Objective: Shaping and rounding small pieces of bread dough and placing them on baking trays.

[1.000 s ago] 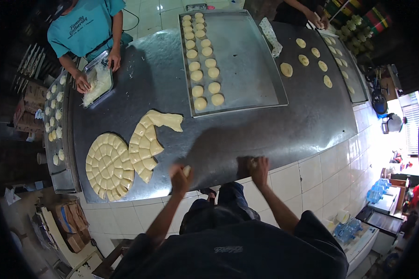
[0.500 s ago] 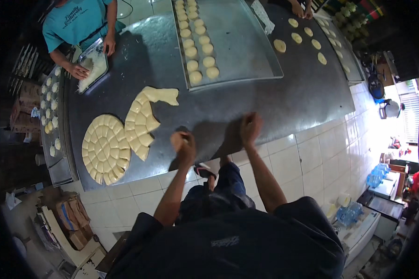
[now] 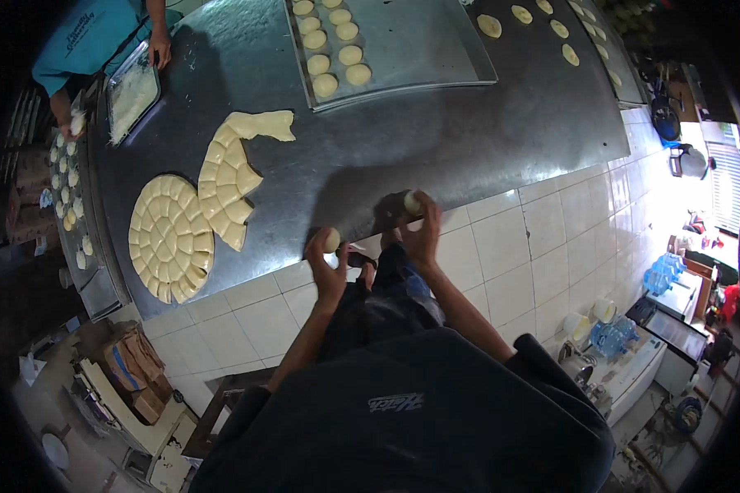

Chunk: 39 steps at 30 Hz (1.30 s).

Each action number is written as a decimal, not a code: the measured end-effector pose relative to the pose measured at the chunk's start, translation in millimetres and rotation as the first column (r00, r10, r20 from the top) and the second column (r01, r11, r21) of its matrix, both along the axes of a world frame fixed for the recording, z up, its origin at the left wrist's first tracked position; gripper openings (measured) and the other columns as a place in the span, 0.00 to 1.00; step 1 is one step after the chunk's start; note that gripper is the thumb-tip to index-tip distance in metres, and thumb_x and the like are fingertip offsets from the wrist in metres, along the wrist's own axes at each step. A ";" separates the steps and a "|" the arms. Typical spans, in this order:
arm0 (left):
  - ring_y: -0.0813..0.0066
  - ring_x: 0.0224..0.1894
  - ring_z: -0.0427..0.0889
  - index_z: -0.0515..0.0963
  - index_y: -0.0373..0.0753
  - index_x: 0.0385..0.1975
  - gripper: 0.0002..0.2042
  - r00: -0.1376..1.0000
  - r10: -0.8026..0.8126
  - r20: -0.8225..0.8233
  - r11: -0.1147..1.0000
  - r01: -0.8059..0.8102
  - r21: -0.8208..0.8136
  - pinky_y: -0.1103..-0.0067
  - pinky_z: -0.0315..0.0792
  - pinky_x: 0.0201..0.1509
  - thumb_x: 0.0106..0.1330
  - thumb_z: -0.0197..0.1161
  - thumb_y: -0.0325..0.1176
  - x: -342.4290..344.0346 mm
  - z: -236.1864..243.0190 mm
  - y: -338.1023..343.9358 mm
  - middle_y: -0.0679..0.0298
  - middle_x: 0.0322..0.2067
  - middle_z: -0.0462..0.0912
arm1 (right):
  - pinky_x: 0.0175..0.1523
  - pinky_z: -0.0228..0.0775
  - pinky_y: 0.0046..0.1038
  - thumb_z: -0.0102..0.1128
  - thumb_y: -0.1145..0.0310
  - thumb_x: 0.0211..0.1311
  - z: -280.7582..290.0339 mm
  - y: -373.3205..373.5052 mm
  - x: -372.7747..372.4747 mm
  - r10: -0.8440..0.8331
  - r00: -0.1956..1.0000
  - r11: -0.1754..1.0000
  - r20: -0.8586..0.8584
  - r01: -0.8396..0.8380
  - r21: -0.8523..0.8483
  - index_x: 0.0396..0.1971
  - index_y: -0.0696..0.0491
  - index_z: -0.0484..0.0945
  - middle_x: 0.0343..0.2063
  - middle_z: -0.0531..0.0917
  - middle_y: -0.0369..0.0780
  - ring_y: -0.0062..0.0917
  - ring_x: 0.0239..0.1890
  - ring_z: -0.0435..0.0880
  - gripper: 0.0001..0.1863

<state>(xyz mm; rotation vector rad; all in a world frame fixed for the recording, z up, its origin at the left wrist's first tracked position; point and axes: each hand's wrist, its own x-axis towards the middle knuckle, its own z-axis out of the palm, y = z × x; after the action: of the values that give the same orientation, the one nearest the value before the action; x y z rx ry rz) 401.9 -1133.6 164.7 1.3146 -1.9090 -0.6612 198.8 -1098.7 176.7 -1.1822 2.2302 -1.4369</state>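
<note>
At the near edge of the dark metal table (image 3: 534, 140), my left hand (image 3: 327, 269) has its fingers curved round a pale dough ball (image 3: 331, 240). My right hand (image 3: 424, 234), a little farther right, cups a second dough ball (image 3: 413, 202), its fingers around it. To the left lie a scored round dough slab (image 3: 169, 237) and an irregular scored dough piece (image 3: 226, 181) with a strip at its top.
A metal tray (image 3: 403, 97) holds rows of dough balls. Flattened dough ovals (image 3: 489, 26) lie right. At upper left a co-worker (image 3: 82, 37) has a tray of white shreds (image 3: 131, 99); another tray (image 3: 94, 292) stands beside the table. Tiled surface (image 3: 501, 255) runs below the edge.
My hands' fingers have loosened, showing more of each ball. The scene has shifted upward in view. The co-worker's left-side hand has moved out from the shreds toward the side tray, holding something white.
</note>
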 end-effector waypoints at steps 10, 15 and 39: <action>0.62 0.51 0.75 0.67 0.38 0.58 0.27 0.950 -0.304 -0.067 0.935 0.311 0.171 0.72 0.71 0.53 0.60 0.68 0.35 -60.7 27.6 -103.7 0.53 0.53 0.71 | 0.52 0.68 0.39 0.74 0.63 0.43 26.6 -55.3 -17.1 0.320 0.946 0.897 -0.055 -0.284 0.339 0.53 0.51 0.69 0.49 0.69 0.47 0.42 0.51 0.68 0.35; 0.65 0.50 0.76 0.68 0.36 0.55 0.22 0.932 -0.140 -0.333 0.859 0.282 0.428 0.73 0.71 0.53 0.62 0.64 0.33 -70.8 37.8 -111.5 0.54 0.49 0.74 | 0.53 0.70 0.37 0.73 0.62 0.43 17.7 -88.5 -21.1 0.398 0.917 0.887 0.029 -0.392 0.244 0.53 0.51 0.70 0.49 0.71 0.46 0.42 0.51 0.71 0.33; 0.60 0.31 0.74 0.71 0.39 0.25 0.08 0.978 0.192 0.080 0.944 -0.207 0.256 0.72 0.70 0.32 0.49 0.64 0.22 -69.0 4.7 -117.5 0.59 0.28 0.72 | 0.48 0.66 0.43 0.67 0.62 0.53 47.0 -284.8 -115.4 0.115 0.958 0.970 -0.261 -0.051 0.238 0.42 0.60 0.69 0.40 0.71 0.48 0.44 0.43 0.73 0.23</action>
<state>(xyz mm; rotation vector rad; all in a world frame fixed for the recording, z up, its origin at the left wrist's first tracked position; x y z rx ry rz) 332.8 -1251.1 169.5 1.6834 -1.7419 -0.8014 83.4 -1383.4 223.6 -1.4478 2.4106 -1.0005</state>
